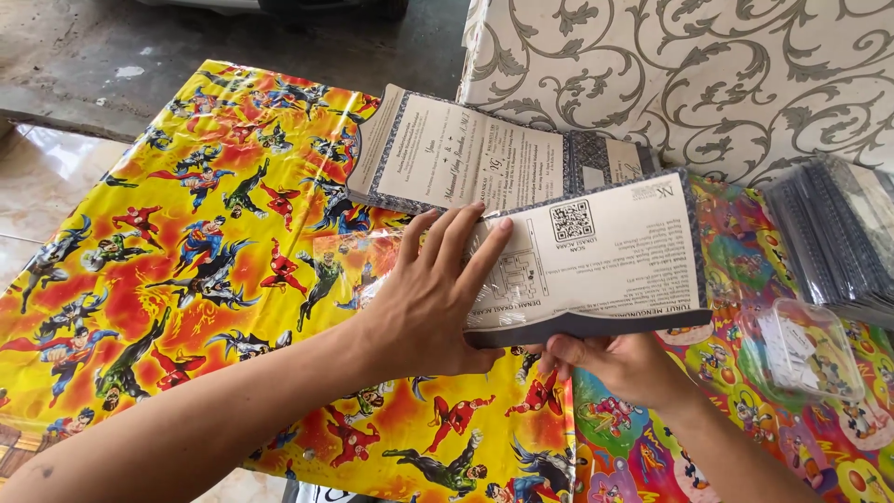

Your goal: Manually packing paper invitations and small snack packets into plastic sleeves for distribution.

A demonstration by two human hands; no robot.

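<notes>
My left hand (433, 293) lies flat on a printed card (605, 261) with a dark patterned border, partly inside a clear plastic sleeve (372, 256). My fingers press the card's left end where the sleeve covers it. My right hand (615, 363) grips the same card from underneath at its near edge. A stack of similar cards (466, 154) lies just beyond, on the yellow comic-figure table cover (186, 242).
A clear plastic lidded box (805, 354) sits on a second colourful cover at the right. A pile of sleeved cards (838, 237) lies at the far right. A white cloth with grey scroll pattern (698, 74) hangs behind. Tiled floor shows at the left.
</notes>
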